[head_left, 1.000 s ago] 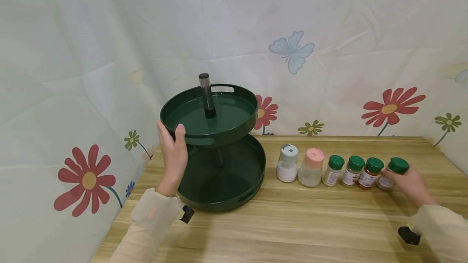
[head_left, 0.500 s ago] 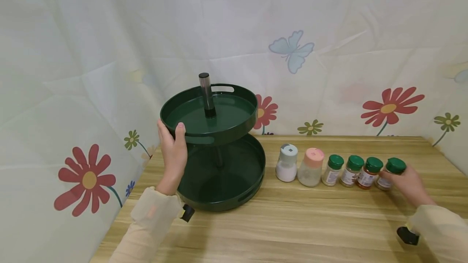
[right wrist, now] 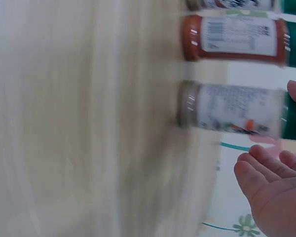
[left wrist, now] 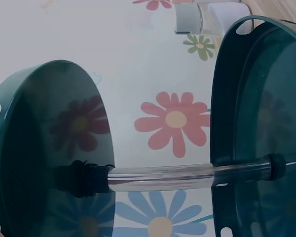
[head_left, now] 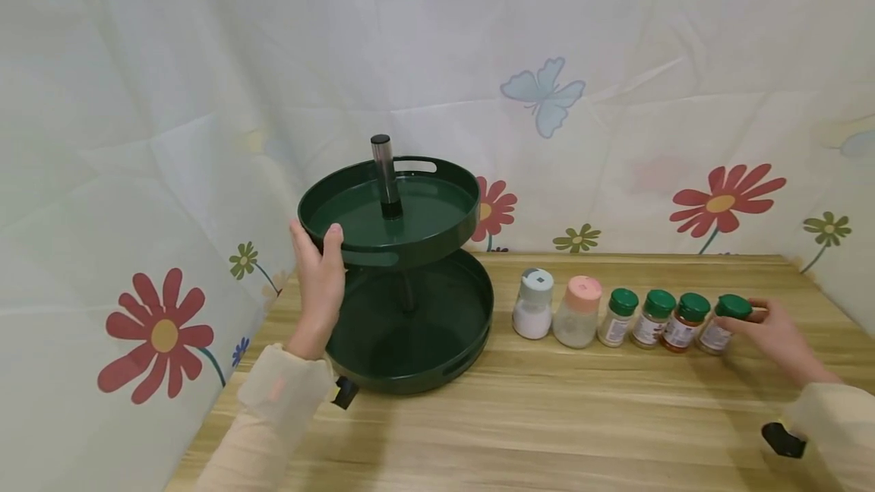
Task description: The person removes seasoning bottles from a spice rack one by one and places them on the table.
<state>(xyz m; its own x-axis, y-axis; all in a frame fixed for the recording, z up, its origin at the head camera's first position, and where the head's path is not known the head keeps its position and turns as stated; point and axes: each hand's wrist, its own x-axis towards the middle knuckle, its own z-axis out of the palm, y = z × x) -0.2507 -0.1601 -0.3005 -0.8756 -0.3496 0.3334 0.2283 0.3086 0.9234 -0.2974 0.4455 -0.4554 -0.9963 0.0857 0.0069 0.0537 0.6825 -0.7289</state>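
A dark green two-tier tray [head_left: 410, 378] stands left of the middle, its round trays joined by a metal post [left wrist: 160, 177]. My left hand [head_left: 321, 279] holds the upper tray's near-left rim, thumb over the edge and fingers along the outside. At the right end of a row, a green-lidded spice jar [right wrist: 241, 108] stands upright on the table. My right hand [head_left: 775, 329] is spread around this jar's lid. In the right wrist view its fingers [right wrist: 266, 173] are apart from the jar, while the thumb is at the lid; contact there cannot be told.
Left of that jar stand several more containers: a jar with reddish contents [head_left: 681, 329], other green-lidded jars [head_left: 649, 325], a pink-capped shaker [head_left: 577, 317] and a grey-capped shaker [head_left: 533, 310]. A flowered curtain [head_left: 437, 44] hangs behind and left of the wooden table [head_left: 547, 416].
My right hand has loosened from the end jar, its fingers spreading away to the right. That jar has shifted slightly left toward its neighbour. My left hand stays at the tray rim.
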